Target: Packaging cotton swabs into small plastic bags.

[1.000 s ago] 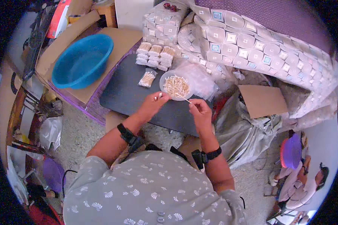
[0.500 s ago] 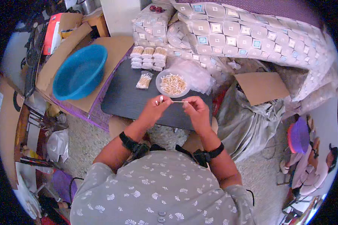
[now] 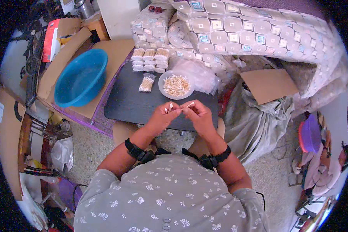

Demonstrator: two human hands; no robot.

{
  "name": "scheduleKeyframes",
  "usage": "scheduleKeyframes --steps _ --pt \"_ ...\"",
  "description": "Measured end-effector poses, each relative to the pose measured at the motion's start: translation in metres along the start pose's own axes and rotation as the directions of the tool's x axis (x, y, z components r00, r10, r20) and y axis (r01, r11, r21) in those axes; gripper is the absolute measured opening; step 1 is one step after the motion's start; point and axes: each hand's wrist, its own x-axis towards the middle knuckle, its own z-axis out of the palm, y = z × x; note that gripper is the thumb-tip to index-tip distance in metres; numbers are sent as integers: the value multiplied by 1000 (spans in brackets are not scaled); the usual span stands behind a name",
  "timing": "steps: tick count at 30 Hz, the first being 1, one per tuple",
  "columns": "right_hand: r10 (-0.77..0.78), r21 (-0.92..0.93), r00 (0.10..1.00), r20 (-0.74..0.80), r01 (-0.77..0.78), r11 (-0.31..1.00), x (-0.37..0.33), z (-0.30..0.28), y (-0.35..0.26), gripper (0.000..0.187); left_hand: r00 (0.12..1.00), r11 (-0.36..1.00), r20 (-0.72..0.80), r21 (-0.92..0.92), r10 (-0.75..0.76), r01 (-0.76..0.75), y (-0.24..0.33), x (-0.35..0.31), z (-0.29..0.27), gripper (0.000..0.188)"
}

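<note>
Over the near edge of a dark table (image 3: 123, 102), my left hand (image 3: 163, 116) is closed around a few cotton swabs (image 3: 169, 108), their white tips poking up past the fingers. Close beside it, my right hand (image 3: 199, 117) pinches one cotton swab (image 3: 188, 105) that slants up to the right; its lower end is near my left fingertips. Just beyond the hands stands a white bowl (image 3: 161, 89) heaped with loose swabs (image 3: 176, 85). Left of the bowl lies a clear packet of swabs (image 3: 146, 83). Stacked packs of swabs (image 3: 149, 60) sit at the table's far side.
Clear plastic bags (image 3: 200, 77) lie right of the bowl. To the left, a blue basin (image 3: 82, 79) rests on cardboard (image 3: 118, 52). A cardboard sheet (image 3: 269, 86) tops a grey cloth sack (image 3: 247, 127) at right. Behind is a patterned cushion (image 3: 236, 29). Another person (image 3: 323, 170) sits far right.
My hands have come closer together. The swab in my right hand, level between the hands before, now tilts upward to the right. The view has shifted slightly.
</note>
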Motion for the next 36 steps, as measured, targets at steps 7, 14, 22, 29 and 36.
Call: scheduleKeyframes --steps 7,14,22,29,36 --pt "84 25 991 108 -87 996 -3 -1 -4 5 992 999 -122 -25 -39 36 13 3 -4 15" --pt "156 -84 979 134 -145 986 -10 5 -2 6 999 999 -50 -31 -11 10 32 2 0 17" --pt "6 -226 1000 -30 -13 974 -7 -2 4 11 988 965 -93 243 125 -99 7 7 -11 17" --pt "12 -143 993 -121 -29 989 -5 -10 2 10 994 903 92 429 -52 8 15 1 0 20" --pt "23 -171 994 -110 -42 984 -6 -9 0 10 992 951 87 287 89 -110 13 -1 2 23"
